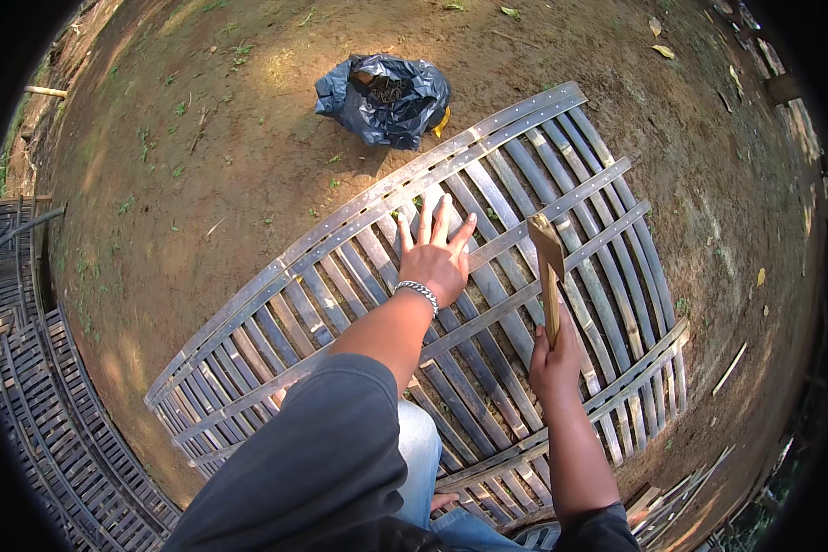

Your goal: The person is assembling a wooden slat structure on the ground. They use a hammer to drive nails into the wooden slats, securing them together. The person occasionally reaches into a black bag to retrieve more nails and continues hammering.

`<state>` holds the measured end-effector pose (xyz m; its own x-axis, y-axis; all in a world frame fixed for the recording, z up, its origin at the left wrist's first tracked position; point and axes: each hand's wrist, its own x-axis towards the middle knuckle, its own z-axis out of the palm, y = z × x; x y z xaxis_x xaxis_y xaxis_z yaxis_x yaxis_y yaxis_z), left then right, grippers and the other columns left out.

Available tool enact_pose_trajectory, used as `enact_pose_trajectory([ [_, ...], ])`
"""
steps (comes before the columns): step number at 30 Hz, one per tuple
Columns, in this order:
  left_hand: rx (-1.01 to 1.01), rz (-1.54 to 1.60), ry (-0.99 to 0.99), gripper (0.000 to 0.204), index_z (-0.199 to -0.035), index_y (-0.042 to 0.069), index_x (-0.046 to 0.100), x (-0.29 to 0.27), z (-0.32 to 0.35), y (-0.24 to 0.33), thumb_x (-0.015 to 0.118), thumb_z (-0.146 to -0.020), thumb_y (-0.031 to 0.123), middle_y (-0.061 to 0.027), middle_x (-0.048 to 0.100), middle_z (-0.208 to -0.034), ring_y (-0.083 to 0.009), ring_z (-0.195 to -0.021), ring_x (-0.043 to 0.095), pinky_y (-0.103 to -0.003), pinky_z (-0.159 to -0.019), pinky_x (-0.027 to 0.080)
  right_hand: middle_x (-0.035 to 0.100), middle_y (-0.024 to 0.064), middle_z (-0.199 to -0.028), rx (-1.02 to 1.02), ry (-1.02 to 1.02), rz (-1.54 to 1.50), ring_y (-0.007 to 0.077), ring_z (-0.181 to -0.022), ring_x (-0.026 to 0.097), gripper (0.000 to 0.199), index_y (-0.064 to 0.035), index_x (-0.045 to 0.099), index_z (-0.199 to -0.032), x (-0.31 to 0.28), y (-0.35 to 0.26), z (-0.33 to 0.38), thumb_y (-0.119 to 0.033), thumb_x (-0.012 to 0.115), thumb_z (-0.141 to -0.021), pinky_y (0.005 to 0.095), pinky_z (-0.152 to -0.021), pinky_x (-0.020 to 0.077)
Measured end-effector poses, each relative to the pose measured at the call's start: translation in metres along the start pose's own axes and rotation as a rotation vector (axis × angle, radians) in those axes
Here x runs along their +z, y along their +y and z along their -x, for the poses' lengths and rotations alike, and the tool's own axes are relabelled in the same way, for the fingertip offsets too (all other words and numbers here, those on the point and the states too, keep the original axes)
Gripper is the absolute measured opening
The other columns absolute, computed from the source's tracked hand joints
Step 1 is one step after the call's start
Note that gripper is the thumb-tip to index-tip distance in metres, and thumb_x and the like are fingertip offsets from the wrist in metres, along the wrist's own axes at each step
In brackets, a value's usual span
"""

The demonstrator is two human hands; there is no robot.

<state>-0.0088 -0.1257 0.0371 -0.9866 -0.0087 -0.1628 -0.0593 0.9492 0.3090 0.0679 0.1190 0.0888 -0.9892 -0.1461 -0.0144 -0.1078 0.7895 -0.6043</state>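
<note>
The bamboo panel (488, 304) lies flat on the bare dirt ground (202, 184) in front of me, long grey slats side by side with thin cross strips laid over them, and I kneel at its near edge, my knee in jeans over the lower slats. My left hand (437, 258) rests palm down on the slats near the far side, fingers spread wide and flat, holding nothing, only pressing the panel; a metal bracelet (418, 292) sits on that wrist. My right hand (554, 363) is closed around the wooden handle of a hatchet (548, 267), which stands upright with its head above a cross strip, just right of my left hand and apart from it. I judge this as the fastening or trimming step: one hand steadies the work, the other has the tool raised over a joint. The next move, as I see it, calls for a short, well-aimed stroke onto the strip, with my spread fingers kept clear of the blade. Beyond the panel a crumpled dark plastic bag (385, 98) lies on the dirt, and more slatted panels (37, 368) are stacked on my left.
</note>
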Motion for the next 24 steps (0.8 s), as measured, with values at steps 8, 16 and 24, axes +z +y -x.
enact_pose_trajectory([
  [8, 0.019, 0.032, 0.020, 0.055, -0.153, 0.026, 0.049, 0.004, 0.002, 0.010, 0.051, -0.097, 0.027, -0.0192, 0.017, -0.169, -0.0413, -0.156, 0.013, -0.069, -0.121, 0.010, 0.065, 0.0180, -0.099, 0.204, 0.084, -0.311, 0.0308, -0.084, 0.067, 0.052, 0.0000, 0.043, -0.146, 0.015, 0.031, 0.011, -0.007, 0.061, -0.098, 0.0401, -0.080, 0.0541],
  [16, 0.030, 0.066, 0.046, 0.057, -0.153, 0.025, 0.048, 0.006, 0.007, 0.008, 0.050, -0.096, 0.030, -0.0215, 0.020, -0.168, -0.0403, -0.156, 0.013, -0.068, -0.121, 0.008, 0.056, 0.0064, -0.079, 0.691, 0.171, -0.975, 0.0133, -0.054, 0.055, 0.051, -0.0041, 0.035, -0.145, 0.050, 0.018, -0.023, -0.011, 0.060, -0.102, 0.0295, -0.047, 0.0503],
  [24, 0.087, 0.371, 0.462, 0.041, -0.130, 0.008, 0.059, 0.007, 0.005, -0.016, 0.064, -0.091, 0.018, -0.0177, 0.052, -0.136, -0.0378, -0.131, 0.047, -0.058, -0.113, 0.030, 0.055, 0.0074, -0.077, 0.766, 0.217, -0.977, 0.0147, -0.051, 0.056, 0.040, -0.0054, 0.039, -0.136, 0.053, 0.023, -0.024, -0.009, 0.059, -0.102, 0.0300, -0.044, 0.0510],
])
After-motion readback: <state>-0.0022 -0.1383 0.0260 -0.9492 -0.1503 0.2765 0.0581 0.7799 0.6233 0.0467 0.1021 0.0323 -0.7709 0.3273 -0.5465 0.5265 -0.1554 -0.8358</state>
